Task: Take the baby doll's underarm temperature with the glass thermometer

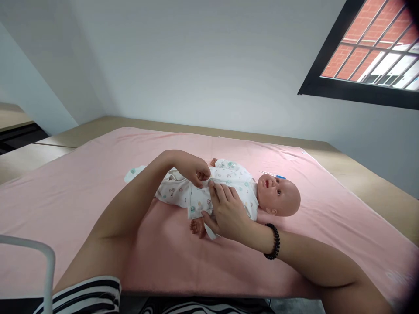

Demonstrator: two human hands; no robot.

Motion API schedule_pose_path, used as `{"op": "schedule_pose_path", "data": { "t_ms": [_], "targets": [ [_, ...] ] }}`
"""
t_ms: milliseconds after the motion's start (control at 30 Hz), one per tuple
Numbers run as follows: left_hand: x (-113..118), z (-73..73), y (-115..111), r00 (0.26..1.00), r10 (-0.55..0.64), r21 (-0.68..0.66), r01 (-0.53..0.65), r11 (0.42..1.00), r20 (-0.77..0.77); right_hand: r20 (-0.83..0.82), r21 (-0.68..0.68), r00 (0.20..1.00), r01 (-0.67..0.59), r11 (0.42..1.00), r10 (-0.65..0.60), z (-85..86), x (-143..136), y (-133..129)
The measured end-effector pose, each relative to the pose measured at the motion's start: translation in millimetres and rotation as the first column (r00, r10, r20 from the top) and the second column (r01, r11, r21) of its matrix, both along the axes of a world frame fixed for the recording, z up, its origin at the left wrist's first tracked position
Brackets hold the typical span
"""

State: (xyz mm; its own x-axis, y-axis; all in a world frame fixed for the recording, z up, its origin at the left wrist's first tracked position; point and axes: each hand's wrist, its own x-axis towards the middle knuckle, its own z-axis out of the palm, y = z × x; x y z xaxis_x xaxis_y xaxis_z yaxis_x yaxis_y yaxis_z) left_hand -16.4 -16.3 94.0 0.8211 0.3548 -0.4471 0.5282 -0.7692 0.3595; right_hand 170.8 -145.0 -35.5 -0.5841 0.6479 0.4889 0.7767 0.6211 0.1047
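Observation:
A baby doll (279, 195) lies on its back, its head to the right. It wears a white printed wrap shirt (229, 175) and matching trousers (173, 192). My left hand (195, 171) is over the doll's waist, fingers curled and thumb drawn in near the shirt's front edge; whatever is pinched there is too small to make out. Across the belly lies my right hand (227, 213), its fingers stretched out on the shirt and the index fingertip close to my left hand. One doll hand (197, 227) shows below the near sleeve.
A pink sheet (98, 174) covers much of the wooden table (347, 163). Behind the doll's head lies a slim stick with a blue end (280, 177). A pale curved bar (49, 261) rises at the lower left. The wall with a barred window stands behind.

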Motion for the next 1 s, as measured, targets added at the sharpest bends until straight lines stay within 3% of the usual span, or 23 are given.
{"op": "schedule_pose_path", "data": {
  "t_ms": [233,333,433,533,633,733,867,1000],
  "targets": [
    [-8,7.2,-3,0.982,0.179,0.029,-0.178,0.984,-0.066,-0.012,0.011,1.0,-0.011,1.0,0.011,0.1,1,2],
    [-8,6.7,-1,0.951,0.272,0.018,-0.272,0.962,-0.144,0.002,0.085,0.999,-0.045,0.995,0.045,0.7,1,0],
    [-7,3.7,2,0.94,0.302,0.053,-0.297,0.953,-0.158,0.03,0.23,0.991,-0.136,0.964,0.132,-0.6,-1,-3],
    [-7,-0.8,5,0.94,0.312,0.077,-0.304,0.949,-0.135,0.04,0.265,0.96,-0.277,0.924,0.277,-4.3,-4,-6],
    [-7,-4.6,7,0.937,0.325,0.094,-0.315,0.944,-0.129,0.019,0.221,0.941,-0.333,0.917,0.337,-8.3,-7,-9],
    [-6,-6.0,7,0.928,0.345,0.111,-0.331,0.937,-0.142,-0.038,0.126,0.949,-0.306,0.944,0.313,-8.5,-8,-11],
    [-3,-4.3,4,0.911,0.362,0.128,-0.342,0.931,-0.198,-0.129,-0.18,0.982,-0.162,0.97,0.14,-0.9,-9,-15],
    [0,-1.8,-1,0.898,0.382,0.171,-0.35,0.921,-0.216,0.015,-0.362,0.995,-0.089,0.928,0.101,9.2,-7,-21]
  ]
}}
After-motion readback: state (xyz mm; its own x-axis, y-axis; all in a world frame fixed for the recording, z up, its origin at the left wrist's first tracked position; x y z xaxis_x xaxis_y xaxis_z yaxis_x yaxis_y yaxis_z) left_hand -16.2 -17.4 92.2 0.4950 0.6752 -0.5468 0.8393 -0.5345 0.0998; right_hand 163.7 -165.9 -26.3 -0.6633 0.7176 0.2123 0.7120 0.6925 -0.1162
